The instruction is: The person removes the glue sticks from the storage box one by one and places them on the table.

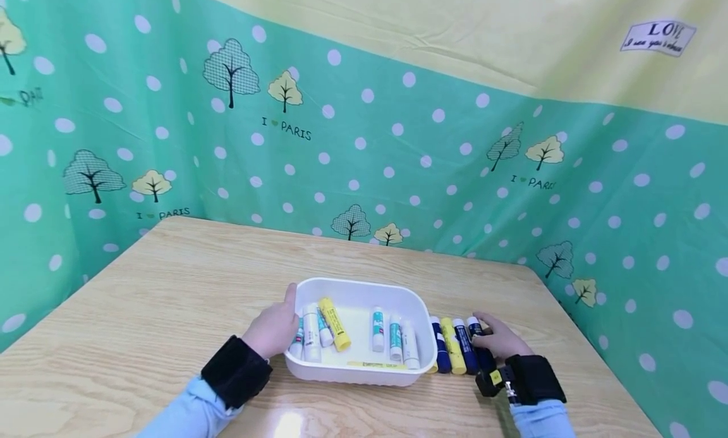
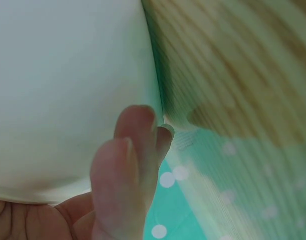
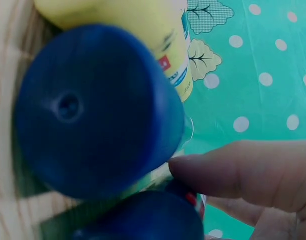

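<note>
Blue stick — the right hand pinches it.

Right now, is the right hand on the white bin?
No, the right hand is at the rightmost dark blue stick, apart from the white bin.

Head view: forward, down. Wrist views: close; left shares tray, right sticks, with head.
</note>
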`<state>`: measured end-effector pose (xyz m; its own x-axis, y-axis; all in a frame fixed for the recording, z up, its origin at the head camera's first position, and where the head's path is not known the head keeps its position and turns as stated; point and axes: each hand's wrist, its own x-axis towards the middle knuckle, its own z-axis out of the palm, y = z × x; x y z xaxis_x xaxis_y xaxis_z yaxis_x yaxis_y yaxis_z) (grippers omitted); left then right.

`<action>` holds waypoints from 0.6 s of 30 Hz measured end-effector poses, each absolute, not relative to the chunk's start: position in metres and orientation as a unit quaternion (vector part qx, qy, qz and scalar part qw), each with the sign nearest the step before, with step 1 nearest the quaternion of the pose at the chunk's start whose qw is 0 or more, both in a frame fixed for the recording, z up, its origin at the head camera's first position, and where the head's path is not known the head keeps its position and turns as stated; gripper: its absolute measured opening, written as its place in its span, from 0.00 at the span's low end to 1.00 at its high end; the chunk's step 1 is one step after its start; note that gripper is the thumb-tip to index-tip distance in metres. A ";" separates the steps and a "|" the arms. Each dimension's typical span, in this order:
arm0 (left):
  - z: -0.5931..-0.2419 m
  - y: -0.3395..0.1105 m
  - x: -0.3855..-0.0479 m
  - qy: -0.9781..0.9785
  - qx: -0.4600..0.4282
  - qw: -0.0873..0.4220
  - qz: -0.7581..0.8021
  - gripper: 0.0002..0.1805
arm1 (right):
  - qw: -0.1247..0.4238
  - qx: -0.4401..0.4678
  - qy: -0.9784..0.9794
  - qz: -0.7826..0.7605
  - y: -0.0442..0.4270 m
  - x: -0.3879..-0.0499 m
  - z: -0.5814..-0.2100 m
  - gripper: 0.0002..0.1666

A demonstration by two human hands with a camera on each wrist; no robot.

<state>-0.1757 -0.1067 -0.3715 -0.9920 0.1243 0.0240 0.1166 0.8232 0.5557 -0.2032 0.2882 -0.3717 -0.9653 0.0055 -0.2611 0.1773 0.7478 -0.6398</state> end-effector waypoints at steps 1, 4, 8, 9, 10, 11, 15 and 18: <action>-0.372 -0.107 -0.176 0.955 0.063 0.007 0.291 0.32 | 0.123 0.052 0.926 -0.354 0.288 -0.204 -0.372 0.36; -0.372 -0.106 -0.177 0.955 0.061 0.011 0.291 0.32 | 0.126 0.054 0.923 -0.360 0.289 -0.205 -0.375 0.35; -0.371 -0.107 -0.177 0.954 0.061 0.012 0.293 0.32 | 0.127 0.063 0.920 -0.365 0.287 -0.206 -0.375 0.33; -0.371 -0.107 -0.177 0.954 0.061 0.012 0.292 0.32 | 0.126 0.064 0.920 -0.365 0.286 -0.206 -0.375 0.32; -0.371 -0.107 -0.176 0.955 0.061 0.012 0.291 0.32 | 0.126 0.065 0.920 -0.366 0.286 -0.205 -0.375 0.31; -0.371 -0.107 -0.176 0.955 0.061 0.010 0.290 0.32 | 0.125 0.067 0.919 -0.368 0.285 -0.205 -0.375 0.31; -0.371 -0.106 -0.177 0.956 0.060 0.009 0.288 0.32 | 0.122 0.066 0.916 -0.376 0.285 -0.205 -0.375 0.29; -0.372 -0.107 -0.177 0.956 0.061 0.009 0.288 0.32 | 0.121 0.067 0.915 -0.379 0.284 -0.204 -0.375 0.28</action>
<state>-0.1766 -0.1065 -0.3717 -0.9923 0.1223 0.0178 0.1118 0.8270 0.5509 -0.2042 0.2844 -0.3748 -0.9617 0.0313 -0.2723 0.2145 0.7042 -0.6768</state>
